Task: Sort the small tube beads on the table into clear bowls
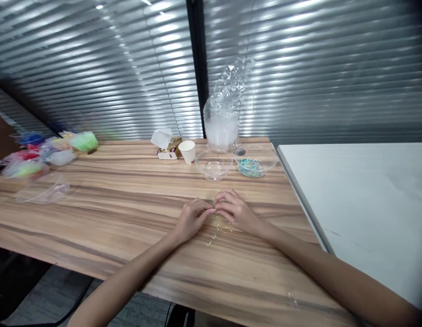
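Observation:
My left hand point(193, 218) and my right hand point(236, 211) meet fingertip to fingertip above the wooden table. Fingers of both are pinched together, and whatever lies between them is too small to make out. Small pale yellowish pieces point(219, 227) are scattered on the wood just below and between the hands. Beyond the hands stand a clear round bowl point(214, 170) and, to its right, another clear bowl point(267, 159) with blue-green bits point(250, 168) in it.
A white paper cup point(188, 152), an opened small box point(169, 150) and plastic-wrapped clear bowls point(223, 129) stand at the table's back edge. Colourful bagged items point(57, 150) and a clear container point(44, 188) lie far left. A white surface point(360, 195) adjoins on the right.

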### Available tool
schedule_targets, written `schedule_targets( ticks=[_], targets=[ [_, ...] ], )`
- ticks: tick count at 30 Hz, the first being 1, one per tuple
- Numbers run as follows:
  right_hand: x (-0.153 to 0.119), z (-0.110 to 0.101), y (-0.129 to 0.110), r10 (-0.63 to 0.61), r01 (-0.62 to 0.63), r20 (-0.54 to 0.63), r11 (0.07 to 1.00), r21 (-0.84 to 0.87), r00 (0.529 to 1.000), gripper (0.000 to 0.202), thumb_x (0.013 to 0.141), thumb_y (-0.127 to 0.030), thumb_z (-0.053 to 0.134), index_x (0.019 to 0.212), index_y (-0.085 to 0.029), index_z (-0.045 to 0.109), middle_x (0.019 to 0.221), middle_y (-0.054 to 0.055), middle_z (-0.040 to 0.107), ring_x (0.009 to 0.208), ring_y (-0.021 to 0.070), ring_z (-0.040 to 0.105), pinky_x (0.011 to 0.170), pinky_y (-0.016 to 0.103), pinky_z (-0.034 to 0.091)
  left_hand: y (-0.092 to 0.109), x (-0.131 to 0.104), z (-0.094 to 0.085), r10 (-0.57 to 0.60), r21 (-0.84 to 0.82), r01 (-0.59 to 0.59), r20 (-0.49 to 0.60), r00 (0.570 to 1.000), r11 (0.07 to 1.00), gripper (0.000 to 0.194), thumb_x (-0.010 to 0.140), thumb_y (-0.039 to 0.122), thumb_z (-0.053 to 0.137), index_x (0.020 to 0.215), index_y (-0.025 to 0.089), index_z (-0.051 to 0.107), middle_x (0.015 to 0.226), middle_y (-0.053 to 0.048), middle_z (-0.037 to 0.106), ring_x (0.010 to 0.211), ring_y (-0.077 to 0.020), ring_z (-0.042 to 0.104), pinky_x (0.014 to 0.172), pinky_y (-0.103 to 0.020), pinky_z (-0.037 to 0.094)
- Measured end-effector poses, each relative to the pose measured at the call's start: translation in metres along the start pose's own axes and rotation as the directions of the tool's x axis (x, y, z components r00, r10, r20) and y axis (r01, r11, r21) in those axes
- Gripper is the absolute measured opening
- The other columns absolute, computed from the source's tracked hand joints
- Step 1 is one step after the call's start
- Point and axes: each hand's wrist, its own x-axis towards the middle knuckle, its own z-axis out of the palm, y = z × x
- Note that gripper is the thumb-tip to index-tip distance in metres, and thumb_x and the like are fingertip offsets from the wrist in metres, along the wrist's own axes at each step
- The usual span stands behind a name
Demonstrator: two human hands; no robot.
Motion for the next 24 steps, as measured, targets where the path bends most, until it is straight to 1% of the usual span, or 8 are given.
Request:
schedule_targets(
  ticks=[8,11,13,17,19,21,23,24],
  targets=[
    [-0.002,0.017,-0.004,-0.071,0.072,-0.191,0.997,0.0,0.979,0.016,0.09,-0.014,0.056,0.099,-0.023,0.065,0.093,0.008,0.063,0.089,0.0222,0.059,0.078,0.04,0.051,0.002,-0.005,0.009,-0.323,-0.354,0.279,-0.071,0.944,0.893,0.039,0.073,0.055,0.071,0.078,0.016,0.075,0.079,-0.008,0.073,0.073,-0.021,0.066,0.07,-0.031,0.051],
    [-0.001,0.013,-0.009,-0.092,0.091,-0.215,0.996,-0.014,0.972,0.019,0.089,-0.013,0.055,0.099,-0.025,0.066,0.09,0.006,0.065,0.085,0.0216,0.062,0.074,0.039,0.052,-0.009,-0.014,-0.008,-0.397,-0.414,0.336,-0.07,0.915,0.846,0.043,0.065,0.057,0.076,0.074,0.015,0.074,0.074,-0.008,0.073,0.067,-0.0205,0.067,0.065,-0.03,0.053],
    [-0.001,0.008,-0.012,-0.096,0.094,-0.233,0.995,-0.019,0.968,0.022,0.089,-0.011,0.055,0.1,-0.026,0.066,0.09,0.006,0.065,0.084,0.0218,0.063,0.073,0.038,0.052,-0.024,-0.026,-0.043,-0.48,-0.353,0.401,-0.175,0.859,0.846,0.042,0.059,0.054,0.08,0.071,0.015,0.073,0.068,-0.006,0.072,0.063,-0.0206,0.066,0.06,-0.03,0.053],
    [-0.002,0.003,-0.011,-0.073,0.069,-0.27,0.997,-0.027,0.96,0.024,0.087,-0.009,0.055,0.101,-0.026,0.065,0.089,0.007,0.065,0.083,0.0224,0.063,0.071,0.038,0.053,-0.063,-0.062,-0.165,-0.514,-0.263,0.467,-0.643,0.568,0.844,0.04,0.056,0.048,0.083,0.074,0.014,0.07,0.071,-0.006,0.071,0.071,-0.0226,0.066,0.07,-0.033,0.054],
    [-0.001,0.004,-0.008,-0.076,0.07,-0.272,0.997,-0.034,0.959,0.023,0.087,-0.009,0.055,0.1,-0.026,0.065,0.087,0.007,0.064,0.082,0.0224,0.063,0.069,0.037,0.053,-0.079,-0.082,-0.233,-0.457,-0.228,0.504,-0.796,0.395,0.833,0.035,0.065,0.042,0.079,0.074,0.012,0.066,0.07,-0.005,0.068,0.073,-0.0207,0.064,0.073,-0.033,0.052],
    [0.0,0.006,-0.005,-0.082,0.076,-0.259,0.996,-0.035,0.962,0.023,0.087,-0.009,0.054,0.099,-0.025,0.065,0.087,0.007,0.064,0.082,0.0226,0.063,0.069,0.036,0.054,-0.089,-0.097,-0.294,-0.384,-0.193,0.542,-0.885,0.264,0.818,0.029,0.078,0.038,0.07,0.08,0.01,0.062,0.073,-0.003,0.065,0.074,-0.0178,0.062,0.075,-0.033,0.051],
    [-0.001,0.01,-0.002,-0.075,0.07,-0.235,0.997,-0.029,0.969,0.022,0.087,-0.01,0.054,0.099,-0.025,0.065,0.087,0.007,0.064,0.083,0.0229,0.064,0.068,0.036,0.054,-0.094,-0.109,-0.339,-0.333,-0.151,0.578,-0.916,0.223,0.802,0.025,0.089,0.034,0.06,0.092,0.01,0.061,0.085,-0.004,0.063,0.076,-0.016,0.061,0.073,-0.033,0.052],
    [-0.002,0.011,-0.001,-0.066,0.061,-0.223,0.998,-0.027,0.973,0.022,0.087,-0.011,0.054,0.1,-0.026,0.065,0.088,0.007,0.065,0.083,0.0232,0.064,0.069,0.036,0.055,-0.096,-0.114,-0.356,-0.31,-0.118,0.59,-0.921,0.235,0.799,0.024,0.092,0.034,0.056,0.099,0.011,0.059,0.092,-0.005,0.062,0.078,-0.0153,0.061,0.072,-0.033,0.053]
  ],
)
